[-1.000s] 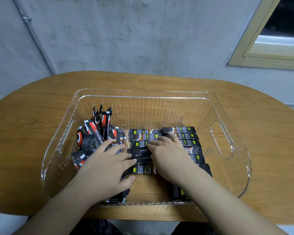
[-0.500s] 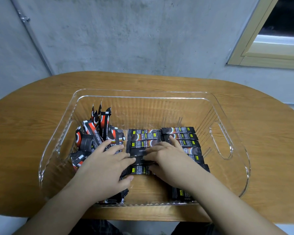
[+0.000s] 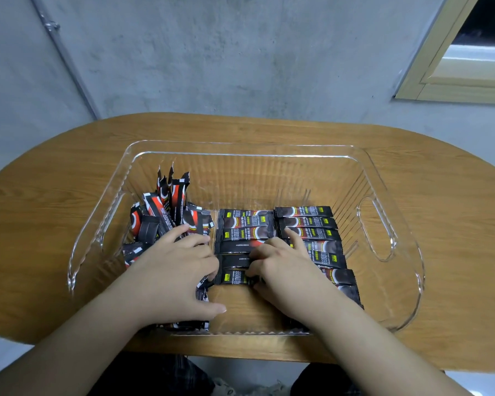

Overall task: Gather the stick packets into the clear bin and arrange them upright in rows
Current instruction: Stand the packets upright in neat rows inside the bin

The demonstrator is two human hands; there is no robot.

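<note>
Your left hand [image 3: 175, 270] lies flat, fingers loose, on packets at the clear bin's [image 3: 395, 241] 8 o'clock. Your right hand [image 3: 283, 270] pinches a flat stick packet [image 3: 235, 277] at centre.

1 clear bin [image 3: 389, 195] on 1 worktop [image 3: 55, 201]. 2 hands inside the bin: left hand [image 3: 177, 270], right hand [image 3: 283, 270].

Stick packets, counted by group within the bin:
- middle column [image 3: 245, 232]: approx. 5 lying flat, stacked toward the bin's near wall; the right hand covers part, so count not exact.
- right column [image 3: 309, 221]: approx. 6–7 flat, nearest ones hidden under the right forearm.
- loose heap at bin's left end [image 3: 155, 221]: 3 standing upright [image 3: 177, 195], plus roughly 6+ jumbled; exact no. can't tell, the left hand hides some.
</note>
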